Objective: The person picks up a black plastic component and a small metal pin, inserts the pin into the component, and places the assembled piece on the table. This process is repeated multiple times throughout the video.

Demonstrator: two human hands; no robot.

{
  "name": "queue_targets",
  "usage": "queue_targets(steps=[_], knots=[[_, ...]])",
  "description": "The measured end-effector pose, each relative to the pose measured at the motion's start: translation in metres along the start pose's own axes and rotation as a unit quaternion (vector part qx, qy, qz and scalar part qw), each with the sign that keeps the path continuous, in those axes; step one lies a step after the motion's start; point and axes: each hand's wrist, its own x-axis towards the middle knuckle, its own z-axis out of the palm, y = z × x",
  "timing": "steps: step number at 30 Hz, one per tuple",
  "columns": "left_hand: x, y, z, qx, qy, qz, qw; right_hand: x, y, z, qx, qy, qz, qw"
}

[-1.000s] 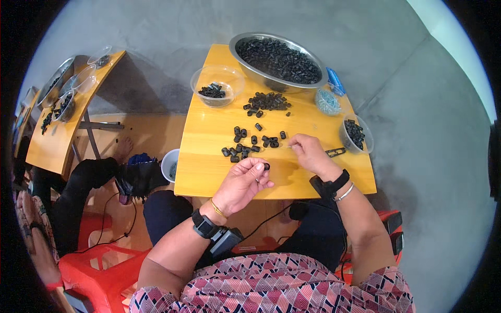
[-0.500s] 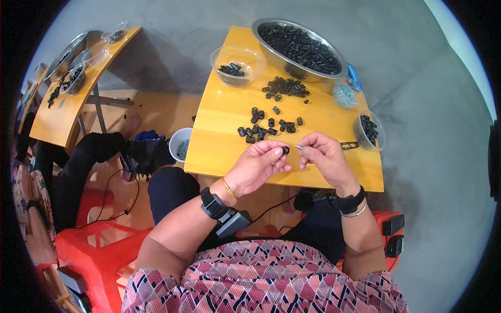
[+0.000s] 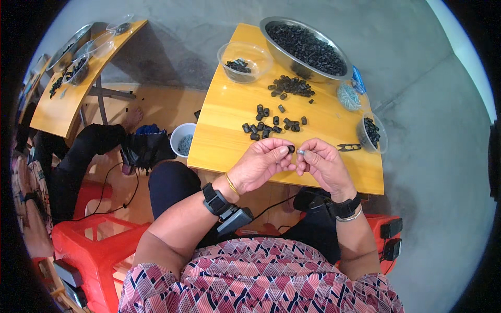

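Note:
Above the table's front edge, my two hands are close together. My left hand point(image 3: 263, 161) pinches a small black cord-lock barrel point(image 3: 290, 149) between thumb and forefinger. Facing it, my right hand point(image 3: 324, 164) holds a small silver spring point(image 3: 301, 152) between thumb and fingertips. The spring points at the barrel with a narrow gap between them. Just beyond my hands lie several loose black barrels point(image 3: 266, 127), and a heap of similar black pieces point(image 3: 292, 86) sits farther back. Thread snips point(image 3: 348, 147) with black handles rest right of my right hand.
A steel basin point(image 3: 344, 73) of black parts stands at the back. Clear plastic bowls point(image 3: 219, 55) hold black pieces, and another has silver springs point(image 3: 348, 96). A white tub point(image 3: 174, 146) stands left of the table point(image 3: 209, 141). Another person sits at the left beside a second table point(image 3: 57, 117).
My right hand has brought the spring closer to the barrel in my left hand. The view has shifted slightly.

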Motion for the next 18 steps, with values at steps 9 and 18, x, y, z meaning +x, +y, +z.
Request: queue_targets(steps=[9, 18], knots=[[0.0005, -0.0002, -0.0016, 0.024, -0.006, -0.007, 1.0, 0.0016, 0.0044, -0.0004, -0.12, 0.083, -0.07, 0.987], [0.0011, -0.0017, -0.0012, 0.026, -0.006, -0.001, 1.0, 0.0005, -0.0002, 0.0083, -0.381, 0.111, -0.123, 0.91]])
